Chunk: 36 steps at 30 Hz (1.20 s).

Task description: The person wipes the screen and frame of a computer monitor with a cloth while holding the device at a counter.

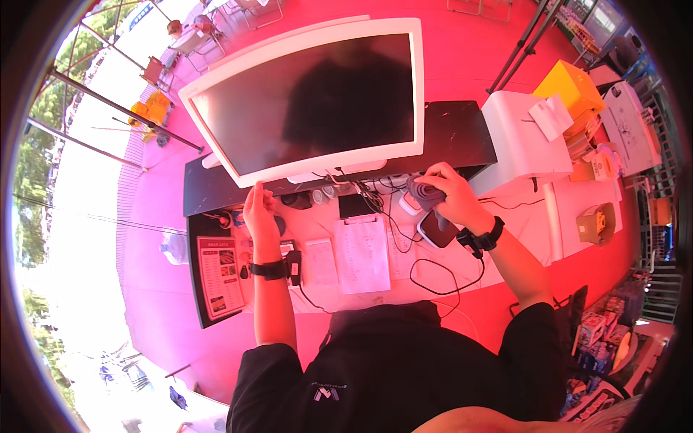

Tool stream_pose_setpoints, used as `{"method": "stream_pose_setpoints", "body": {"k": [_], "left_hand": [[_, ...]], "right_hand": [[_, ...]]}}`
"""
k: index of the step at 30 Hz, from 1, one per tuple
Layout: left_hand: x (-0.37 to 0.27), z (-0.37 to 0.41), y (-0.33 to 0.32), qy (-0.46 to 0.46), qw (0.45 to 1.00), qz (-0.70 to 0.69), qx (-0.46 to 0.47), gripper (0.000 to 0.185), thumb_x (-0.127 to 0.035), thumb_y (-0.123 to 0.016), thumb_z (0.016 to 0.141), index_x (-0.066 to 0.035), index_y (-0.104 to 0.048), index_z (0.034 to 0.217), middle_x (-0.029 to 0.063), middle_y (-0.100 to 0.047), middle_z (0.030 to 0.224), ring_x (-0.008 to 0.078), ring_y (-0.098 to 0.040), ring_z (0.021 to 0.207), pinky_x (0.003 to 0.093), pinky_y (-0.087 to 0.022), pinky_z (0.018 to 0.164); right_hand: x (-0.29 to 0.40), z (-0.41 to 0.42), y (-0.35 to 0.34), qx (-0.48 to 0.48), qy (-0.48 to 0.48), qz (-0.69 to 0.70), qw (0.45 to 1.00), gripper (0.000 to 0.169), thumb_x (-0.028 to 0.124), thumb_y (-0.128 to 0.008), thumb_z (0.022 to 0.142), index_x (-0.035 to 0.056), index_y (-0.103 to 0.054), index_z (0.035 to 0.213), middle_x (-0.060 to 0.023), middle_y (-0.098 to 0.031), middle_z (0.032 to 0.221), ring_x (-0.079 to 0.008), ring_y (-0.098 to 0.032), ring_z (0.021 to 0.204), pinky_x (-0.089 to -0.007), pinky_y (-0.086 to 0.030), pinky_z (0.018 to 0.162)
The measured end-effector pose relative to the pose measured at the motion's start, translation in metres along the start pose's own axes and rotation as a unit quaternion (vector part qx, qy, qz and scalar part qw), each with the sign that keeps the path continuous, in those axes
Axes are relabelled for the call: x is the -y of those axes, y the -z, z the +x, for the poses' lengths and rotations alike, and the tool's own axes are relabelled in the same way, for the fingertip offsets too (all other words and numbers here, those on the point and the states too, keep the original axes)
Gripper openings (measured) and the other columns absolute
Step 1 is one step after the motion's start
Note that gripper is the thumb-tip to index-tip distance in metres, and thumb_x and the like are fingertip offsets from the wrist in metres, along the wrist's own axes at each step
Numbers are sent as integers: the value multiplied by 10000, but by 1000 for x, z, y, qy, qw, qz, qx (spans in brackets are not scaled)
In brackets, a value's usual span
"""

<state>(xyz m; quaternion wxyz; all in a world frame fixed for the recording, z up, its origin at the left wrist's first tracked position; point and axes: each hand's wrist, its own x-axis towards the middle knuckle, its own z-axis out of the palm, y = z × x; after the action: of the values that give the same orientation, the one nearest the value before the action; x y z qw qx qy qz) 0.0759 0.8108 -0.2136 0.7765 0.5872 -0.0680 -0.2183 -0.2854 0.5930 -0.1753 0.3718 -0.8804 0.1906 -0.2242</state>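
My right hand (453, 195) holds a bunched dark grey cloth (427, 194) over the right part of the white desk, above a dark-topped device with a white rim (437, 229). My left hand (259, 208) is raised at the lower left corner of a large white-framed monitor (325, 103), its fingertips at the frame; whether they touch or grip it cannot be told. The monitor stands tilted on a black counter, its screen dark and reflective. Below it, between my hands, lie a clipboard with paper (363, 254) and a tangle of cables (371, 197).
A printed menu board (219, 276) lies at the desk's left end. A white cabinet (522, 140) stands right of the monitor, near a yellow box (568, 92). An open cardboard box (595, 224) sits farther right. Cables from both wrist straps cross the desk's front.
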Motion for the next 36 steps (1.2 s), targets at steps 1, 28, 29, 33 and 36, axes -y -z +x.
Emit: {"method": "stream_pose_setpoints", "body": {"k": [1, 28, 29, 33, 36], "left_hand": [[-1, -2, 5, 9, 1000, -5, 6, 276, -286, -629, 989, -31, -692, 1073, -8, -611, 782, 70, -513, 649, 203, -400, 593], [5, -172, 188, 21, 891, 123, 437, 495, -199, -676, 957, -3, -493, 1374, 67, -645, 1177, 147, -602, 1078, 313, -493, 923], [-4, -179, 195, 36, 881, 109, 458, 499, -192, -665, 963, -12, -477, 1389, 63, -634, 1199, 147, -591, 1095, 323, -485, 938], [-35, -193, 218, 100, 898, 30, 428, 496, -165, -674, 953, -3, -479, 1379, 61, -629, 1203, 148, -594, 1097, 301, -487, 945], [-41, -190, 228, 100, 911, -24, 399, 451, -101, -655, 950, 1, -484, 1355, 74, -630, 1212, 153, -608, 1098, 285, -492, 943]], "right_hand": [[2, -10, -3, -16, 0, 16, 1000, 554, -137, -597, 611, 55, -668, 1126, -96, -545, 1075, -285, -585, 1024, -342, -489, 862], [231, -65, -272, -115, -196, 413, 882, 383, 59, -733, 831, 18, -638, 1200, -50, -680, 1107, -146, -640, 1001, -304, -504, 901], [243, -61, -281, -119, -195, 412, 882, 378, 73, -738, 832, 13, -638, 1192, -52, -680, 1103, -149, -640, 996, -303, -504, 895], [285, -54, -306, -116, -191, 333, 916, 399, 152, -768, 824, 1, -637, 1170, -63, -679, 1048, -162, -643, 971, -306, -506, 867], [295, -56, -318, -134, -204, 276, 930, 418, 204, -784, 822, -2, -639, 1155, -65, -677, 1007, -160, -637, 952, -308, -506, 850]]}}
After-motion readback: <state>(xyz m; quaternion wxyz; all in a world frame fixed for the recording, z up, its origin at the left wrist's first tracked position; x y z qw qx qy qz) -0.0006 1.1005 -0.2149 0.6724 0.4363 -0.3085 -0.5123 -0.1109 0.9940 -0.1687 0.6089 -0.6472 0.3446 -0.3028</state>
